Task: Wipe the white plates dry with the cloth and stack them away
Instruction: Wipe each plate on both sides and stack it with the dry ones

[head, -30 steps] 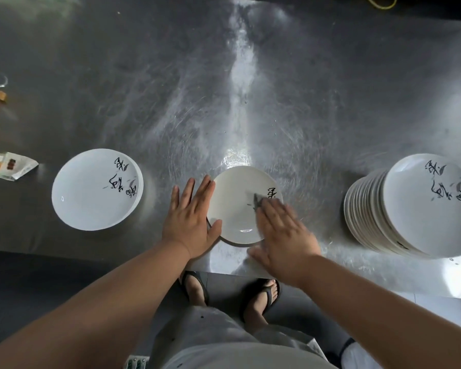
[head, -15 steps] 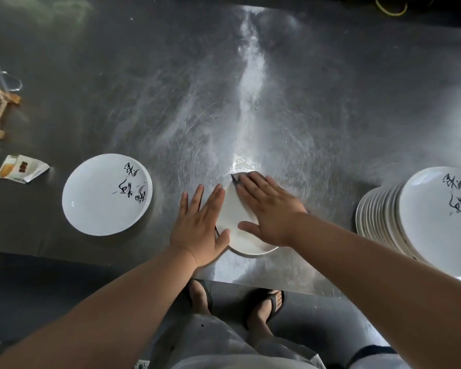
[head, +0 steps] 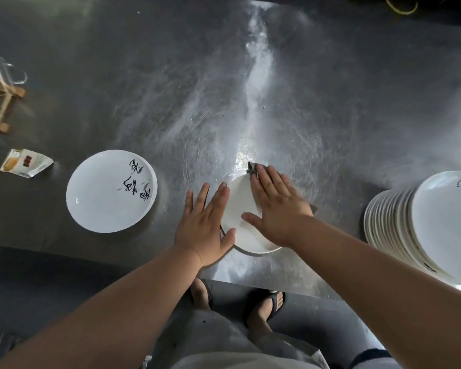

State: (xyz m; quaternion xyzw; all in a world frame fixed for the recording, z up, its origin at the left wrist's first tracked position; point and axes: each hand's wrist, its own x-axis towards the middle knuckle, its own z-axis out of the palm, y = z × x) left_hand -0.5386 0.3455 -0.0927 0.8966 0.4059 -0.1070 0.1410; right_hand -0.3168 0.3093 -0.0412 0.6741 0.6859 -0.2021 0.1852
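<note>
The white plate (head: 238, 222) lies flat on the steel table (head: 250, 102) between the two hands. It is shallow and plain white where it shows, with its far right part hidden under the right hand (head: 277, 206). The left hand (head: 202, 230) lies flat with straight fingers, resting on the plate's left rim. The right hand, also flat, presses a grey cloth (head: 252, 167) onto the plate (only a corner peeks past the fingertips). Left of the left hand lies a single plate (head: 111, 191) with black brush characters and small grey leaf marks, which I cannot read. Right of the right hand a leaning stack of plates (head: 399, 230) carries the same writing on top. Further left lies a packet (head: 24, 163), its print unreadable.
</note>
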